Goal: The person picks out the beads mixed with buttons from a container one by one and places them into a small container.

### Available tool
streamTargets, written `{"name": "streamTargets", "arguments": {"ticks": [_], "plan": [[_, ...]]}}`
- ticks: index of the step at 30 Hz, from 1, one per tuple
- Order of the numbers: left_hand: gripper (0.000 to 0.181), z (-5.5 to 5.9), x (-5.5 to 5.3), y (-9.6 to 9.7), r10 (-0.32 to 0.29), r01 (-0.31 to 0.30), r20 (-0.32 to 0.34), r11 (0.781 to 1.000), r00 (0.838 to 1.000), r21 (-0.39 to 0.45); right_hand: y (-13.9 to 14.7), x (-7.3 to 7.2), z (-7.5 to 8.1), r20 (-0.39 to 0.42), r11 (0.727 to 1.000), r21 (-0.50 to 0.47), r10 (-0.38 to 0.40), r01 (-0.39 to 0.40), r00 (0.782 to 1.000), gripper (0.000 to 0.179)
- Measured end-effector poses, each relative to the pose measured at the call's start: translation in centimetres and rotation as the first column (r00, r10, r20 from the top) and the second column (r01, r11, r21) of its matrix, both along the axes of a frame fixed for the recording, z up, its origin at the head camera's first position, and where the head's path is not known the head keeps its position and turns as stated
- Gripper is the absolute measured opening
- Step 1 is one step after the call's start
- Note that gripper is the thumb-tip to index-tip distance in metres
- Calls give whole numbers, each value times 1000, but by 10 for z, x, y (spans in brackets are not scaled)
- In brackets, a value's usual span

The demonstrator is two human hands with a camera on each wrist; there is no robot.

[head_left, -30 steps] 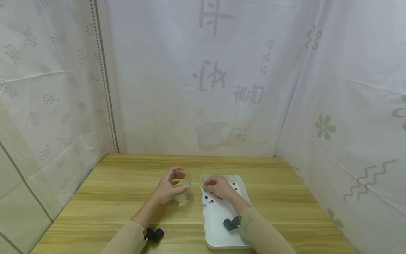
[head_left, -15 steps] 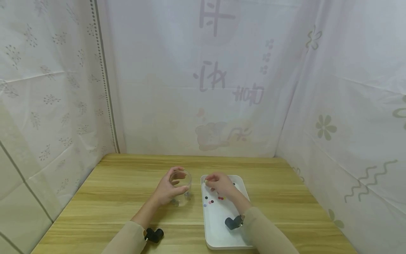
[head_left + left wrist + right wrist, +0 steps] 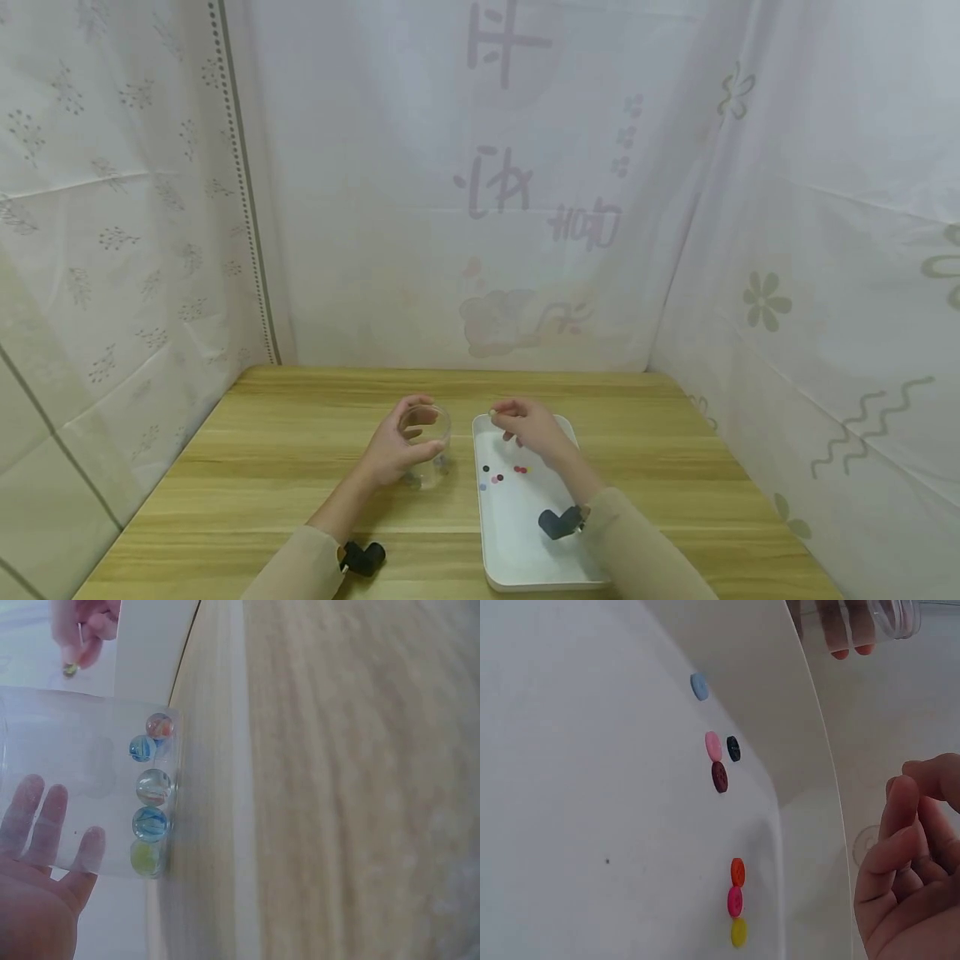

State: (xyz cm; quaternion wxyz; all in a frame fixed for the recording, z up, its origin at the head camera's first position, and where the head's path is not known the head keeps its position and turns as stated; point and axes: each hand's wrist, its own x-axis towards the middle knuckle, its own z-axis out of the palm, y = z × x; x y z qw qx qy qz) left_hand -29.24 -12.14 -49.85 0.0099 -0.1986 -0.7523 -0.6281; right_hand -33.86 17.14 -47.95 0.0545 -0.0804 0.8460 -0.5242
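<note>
My left hand (image 3: 393,448) grips a clear plastic jar (image 3: 430,479) that stands on the table left of the tray. Glass marbles (image 3: 153,787) in blue, clear, reddish and yellow lie along its bottom in the left wrist view. My right hand (image 3: 531,427) is raised over the far end of the white tray (image 3: 517,567). Between its thumb and fingertip it pinches a small yellow-green marble (image 3: 70,670). Down in the tray lie several buttons: a light blue button (image 3: 699,686), a pink button (image 3: 713,746), a black button (image 3: 733,748) and a yellow button (image 3: 739,932) among them.
The wooden table (image 3: 300,492) carries the jar and tray side by side, with a narrow gap between them. Raised walls edge the tray. A pale printed curtain (image 3: 390,250) hangs behind the table and along both sides.
My right hand has lifted the marble from the tray's left side up to its far end. The left hand and jar have kept their place. The view has shifted slightly.
</note>
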Motion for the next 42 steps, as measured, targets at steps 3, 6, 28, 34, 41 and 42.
{"name": "streamTargets", "arguments": {"ticks": [3,6,28,34,41,42], "plan": [[69,-1,0,1,-1,1,1,1000,1000,2,1,2,5,-5,1000,-31,-5,5,1000,28],[69,-1,-1,1,-3,3,1,1000,1000,4,2,5,9,-10,999,-47,-15,14,1000,29],[68,-4,-3,-1,-4,4,-19,1000,1000,21,0,11,26,-38,994,-113,-4,-1,999,23],[70,-3,-2,0,-1,2,-14,1000,1000,7,-3,15,36,-67,992,-125,19,-28,998,26],[71,-1,-1,0,2,-2,0,1000,1000,7,-14,18,51,-97,990,-128,50,-63,994,30],[71,-1,-1,0,3,-3,0,1000,1000,6,-16,19,54,-101,989,-127,57,-69,993,30]]}}
